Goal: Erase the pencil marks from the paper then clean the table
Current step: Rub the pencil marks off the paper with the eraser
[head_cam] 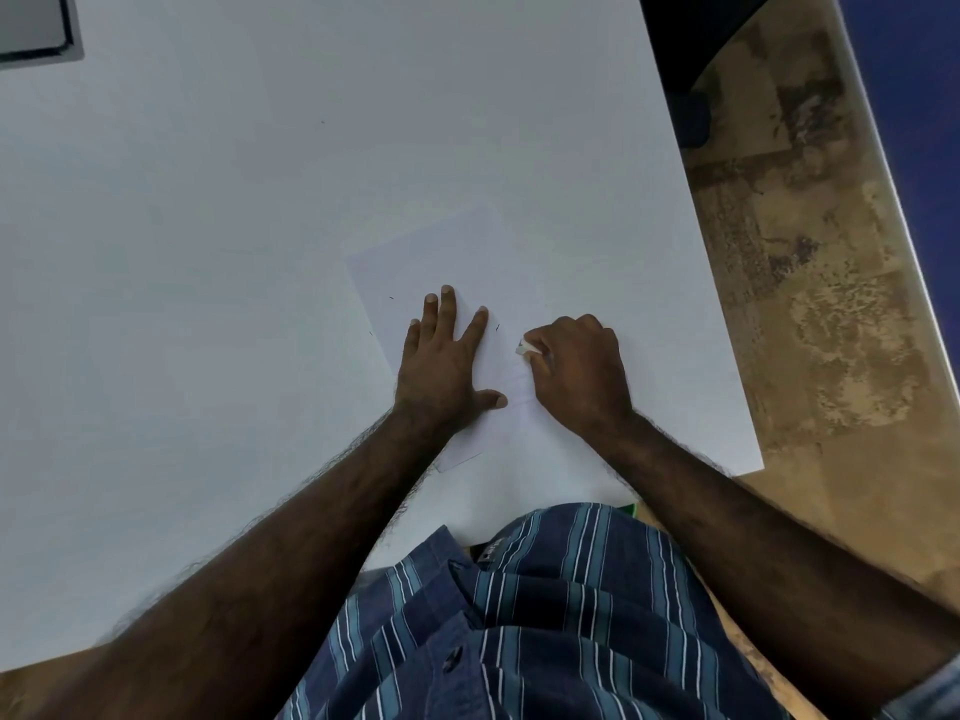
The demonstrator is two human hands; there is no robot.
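Head view showed your left hand (pixel 441 366) spread flat, pinning the paper (pixel 447 262) at the table's (pixel 208 252) near right; right hand (pixel 576 371) clamped on the eraser (pixel 525 348). Risk: hard rubbing could crease the sheet

A wide white table (pixel 218 241) is seen, and a white sheet of paper (pixel 441 252) is laid flat on it near the right edge, turned at a slight angle. A few small dark specks (pixel 391 298), perhaps eraser crumbs, are scattered on the paper and beside it. At the far left corner a dark-framed flat object (pixel 36 28) is placed on the table.
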